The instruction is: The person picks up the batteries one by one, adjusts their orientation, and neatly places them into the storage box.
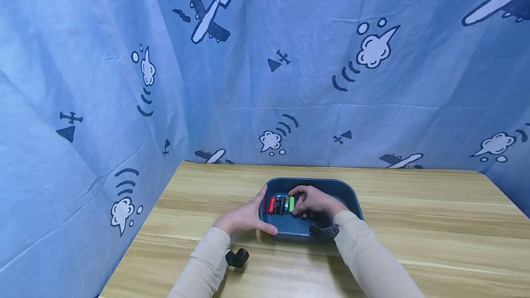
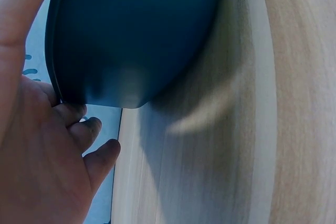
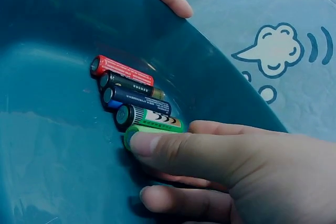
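A dark teal plastic bin [image 1: 296,228] stands on the wooden table. My left hand [image 1: 244,217] grips its left end, thumb at the front rim and fingers spread toward the back; in the left wrist view the bin's outer wall [image 2: 136,35] shows beside the fingers. Inside lies a side-by-side row of batteries: red [image 3: 125,71], black [image 3: 131,85], dark blue [image 3: 137,101] and green-and-white [image 3: 152,118]. At the row's right end my right hand [image 1: 316,200] pinches a light green battery [image 3: 135,129], the thumb over its near end. The hand hides part of that battery.
The wood-grain table [image 1: 422,224] extends around the bin on all sides. Behind it and to the left hangs a blue curtain [image 1: 314,105] printed with planes and clouds. A black wrist-camera mount [image 1: 237,258] sits by the left sleeve, another strap [image 1: 325,231] by the right.
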### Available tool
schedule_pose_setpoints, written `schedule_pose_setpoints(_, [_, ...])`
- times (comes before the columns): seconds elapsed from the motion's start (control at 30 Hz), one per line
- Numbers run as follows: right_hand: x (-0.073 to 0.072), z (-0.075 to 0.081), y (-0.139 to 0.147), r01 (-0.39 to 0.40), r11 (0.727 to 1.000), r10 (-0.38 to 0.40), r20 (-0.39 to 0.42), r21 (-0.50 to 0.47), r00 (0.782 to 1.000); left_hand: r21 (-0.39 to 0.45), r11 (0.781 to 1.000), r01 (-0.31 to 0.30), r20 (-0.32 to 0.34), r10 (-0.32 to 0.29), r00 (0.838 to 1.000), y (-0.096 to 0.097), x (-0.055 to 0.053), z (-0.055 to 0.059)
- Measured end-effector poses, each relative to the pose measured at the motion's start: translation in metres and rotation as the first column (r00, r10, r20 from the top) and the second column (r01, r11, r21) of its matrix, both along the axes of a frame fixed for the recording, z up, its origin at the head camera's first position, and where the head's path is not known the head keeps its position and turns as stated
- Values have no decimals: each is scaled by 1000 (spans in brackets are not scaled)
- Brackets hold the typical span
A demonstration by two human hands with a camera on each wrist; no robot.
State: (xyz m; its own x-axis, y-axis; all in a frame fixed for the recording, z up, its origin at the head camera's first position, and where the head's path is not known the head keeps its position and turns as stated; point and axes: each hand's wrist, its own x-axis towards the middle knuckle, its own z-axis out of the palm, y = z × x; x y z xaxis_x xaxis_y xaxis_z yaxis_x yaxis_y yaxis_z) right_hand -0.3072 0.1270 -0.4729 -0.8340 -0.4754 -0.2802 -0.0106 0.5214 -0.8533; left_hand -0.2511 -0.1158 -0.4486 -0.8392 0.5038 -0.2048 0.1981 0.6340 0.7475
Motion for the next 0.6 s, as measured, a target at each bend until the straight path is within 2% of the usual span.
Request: schedule_pose_setpoints(0.6, [2, 3, 0, 2, 1000, -2, -18, -9, 1000, -14, 1000, -4, 0, 4, 1000, 0, -3, -3])
